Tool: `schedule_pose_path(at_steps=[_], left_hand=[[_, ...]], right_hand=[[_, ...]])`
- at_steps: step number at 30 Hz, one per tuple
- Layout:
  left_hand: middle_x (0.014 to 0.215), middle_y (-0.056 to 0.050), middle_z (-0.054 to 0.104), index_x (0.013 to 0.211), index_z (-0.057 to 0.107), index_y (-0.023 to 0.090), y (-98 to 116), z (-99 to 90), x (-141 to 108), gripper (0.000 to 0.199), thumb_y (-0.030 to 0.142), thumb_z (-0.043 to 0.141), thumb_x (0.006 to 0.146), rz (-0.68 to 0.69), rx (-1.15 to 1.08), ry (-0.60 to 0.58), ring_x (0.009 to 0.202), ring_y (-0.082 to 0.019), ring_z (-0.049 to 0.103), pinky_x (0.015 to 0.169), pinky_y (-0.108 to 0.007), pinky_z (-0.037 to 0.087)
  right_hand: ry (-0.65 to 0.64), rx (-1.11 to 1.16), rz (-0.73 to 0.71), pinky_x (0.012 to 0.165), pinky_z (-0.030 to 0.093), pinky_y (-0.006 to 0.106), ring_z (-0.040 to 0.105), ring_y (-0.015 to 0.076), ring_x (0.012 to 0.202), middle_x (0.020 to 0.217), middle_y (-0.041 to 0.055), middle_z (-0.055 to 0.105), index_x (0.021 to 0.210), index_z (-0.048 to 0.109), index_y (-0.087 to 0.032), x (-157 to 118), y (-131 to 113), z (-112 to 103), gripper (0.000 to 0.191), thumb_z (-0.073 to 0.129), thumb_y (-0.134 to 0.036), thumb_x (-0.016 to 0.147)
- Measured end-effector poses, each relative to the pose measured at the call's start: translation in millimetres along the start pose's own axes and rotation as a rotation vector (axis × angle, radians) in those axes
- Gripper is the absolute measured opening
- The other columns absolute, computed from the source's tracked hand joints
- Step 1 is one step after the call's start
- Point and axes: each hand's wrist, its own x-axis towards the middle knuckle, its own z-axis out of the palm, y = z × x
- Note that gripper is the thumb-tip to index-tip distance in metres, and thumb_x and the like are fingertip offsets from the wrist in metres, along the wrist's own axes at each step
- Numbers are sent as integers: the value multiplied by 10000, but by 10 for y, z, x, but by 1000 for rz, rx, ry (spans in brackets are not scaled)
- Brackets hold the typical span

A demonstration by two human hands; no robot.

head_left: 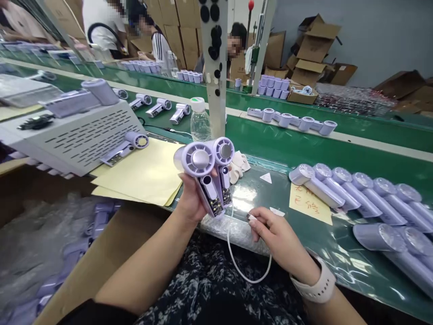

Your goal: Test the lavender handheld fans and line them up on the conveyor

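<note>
Two lilac handheld fans [200,161] are gripped side by side in my left hand [191,198], tilted, with their round grilles up. Circuit boards with lit spots show in their open handles. Between thumb and fingers, my right hand [275,232] pinches the plug end of a white cable [252,217], apart from the fans. The cable [248,280] loops down over my lap and back up behind the fans; where its other end goes is hidden. A crumpled off-white cloth-like thing [239,166] lies just behind the fans.
Rows of finished-looking lilac fans [362,180] lie at the right, beside a yellow note [311,205]. A clear bottle [200,122] and a metal post [216,67] stand ahead. At left are a slotted metal box [91,131] and yellow sheets [145,171]. Co-workers sit across the line.
</note>
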Motion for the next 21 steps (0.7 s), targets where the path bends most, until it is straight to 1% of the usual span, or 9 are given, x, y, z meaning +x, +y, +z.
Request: schedule_pose_path(at_steps=[2, 4, 6, 8, 12, 16, 18, 20, 21], left_hand=[[951, -68, 766, 770, 666, 244, -1, 96, -11, 706, 937, 631, 640, -9, -29, -23, 1190, -387, 692, 923, -517, 612], [988, -80, 766, 786, 650, 243, -7, 201, -27, 725, 955, 562, 680, -40, -58, -38, 1185, -375, 695, 915, -512, 612], [1041, -91, 767, 742, 602, 238, -4, 297, -46, 758, 985, 488, 691, -69, -81, -44, 1162, -359, 703, 913, -510, 610], [1124, -89, 758, 699, 554, 232, 8, 364, -66, 756, 985, 487, 692, -72, -115, -68, 1136, -338, 708, 916, -504, 606], [1171, -71, 735, 681, 558, 222, -5, 386, -108, 725, 946, 546, 705, -62, -206, -131, 1082, -296, 716, 887, -460, 602], [1079, -73, 744, 689, 579, 221, -91, 320, -128, 740, 960, 560, 670, 19, -169, -63, 1061, -312, 711, 874, -460, 597], [1027, -80, 749, 690, 590, 221, -103, 291, -136, 749, 968, 583, 633, 24, -142, -57, 1055, -328, 707, 864, -469, 597], [1023, -81, 745, 676, 581, 219, -70, 281, -150, 754, 972, 576, 632, -6, -173, -57, 1077, -335, 702, 871, -476, 599], [1042, -79, 741, 669, 573, 216, -41, 285, -160, 753, 969, 567, 645, -20, -207, -51, 1092, -332, 700, 879, -475, 601]], right_hand=[[-68, 172, -2, 663, 443, 288, 589, 165, 633, 619, -18, 619, 772, 593, -223, -86, -101, 76, 316, 480, -352, 1037], [-60, 263, -28, 670, 428, 289, 574, 160, 649, 633, -9, 615, 704, 593, -215, -95, -172, 151, 364, 516, -377, 1020], [-30, 367, -61, 655, 421, 293, 555, 156, 623, 611, -14, 595, 728, 624, -209, -68, -217, 228, 345, 559, -410, 1001], [10, 472, -86, 625, 417, 294, 522, 148, 565, 556, -32, 556, 770, 644, -205, -53, -235, 306, 352, 586, -473, 992], [30, 571, -67, 531, 359, 270, 430, 118, 464, 482, -64, 475, 800, 642, -196, -101, -218, 490, 443, 600, -600, 978], [94, 664, 24, 457, 269, 249, 340, 102, 418, 474, -88, 405, 819, 580, -209, -134, -209, 652, 458, 496, -606, 1032], [84, 604, -15, 517, 360, 258, 440, 124, 489, 537, -53, 496, 830, 584, -212, -121, -227, 649, 426, 474, -556, 1057], [59, 464, -122, 675, 458, 290, 580, 171, 697, 735, 16, 635, 850, 614, -214, -107, -255, 587, 368, 482, -480, 1068], [49, 397, -183, 755, 476, 308, 609, 193, 810, 848, 41, 667, 865, 626, -219, -106, -270, 548, 336, 480, -438, 1073]])
